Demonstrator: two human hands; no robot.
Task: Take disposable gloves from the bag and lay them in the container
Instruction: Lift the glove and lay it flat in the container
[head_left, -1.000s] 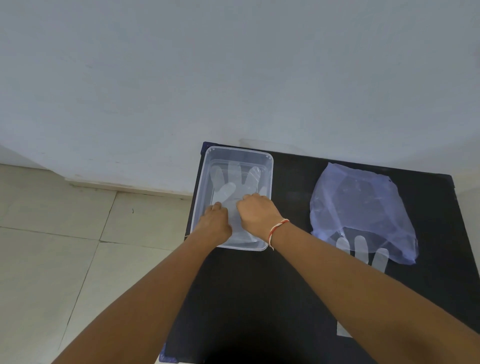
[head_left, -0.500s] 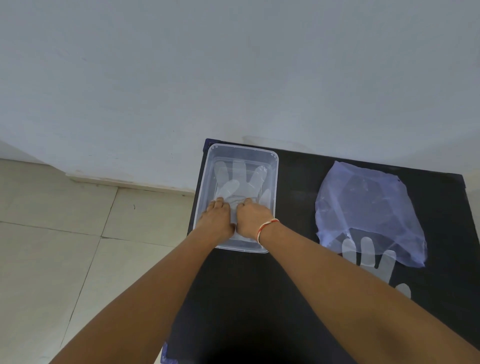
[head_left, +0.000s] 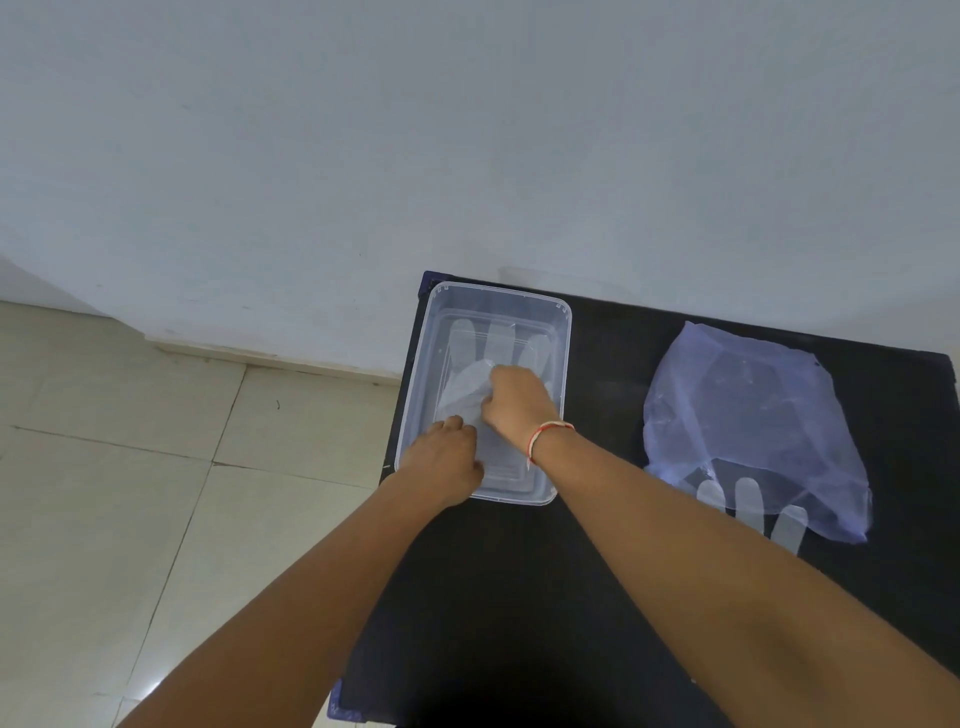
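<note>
On the black tabletop (head_left: 519, 597), the left hand (head_left: 447, 462) rests curled at the clear container (head_left: 563, 332)'s near end. The right hand (head_left: 517, 402) pinches the glove (head_left: 467, 384) lying inside. Farther right, another glove (head_left: 748, 501) pokes from the bag (head_left: 748, 410).

No text, label, brand, number or sign can be read anywhere in the view. The clear container (head_left: 563, 332) at the far left corner of the black surface (head_left: 597, 597) carries no print, and the bluish bag (head_left: 753, 415) near the right edge shows no writing either. The wall and the floor tiles are plain too.
</note>
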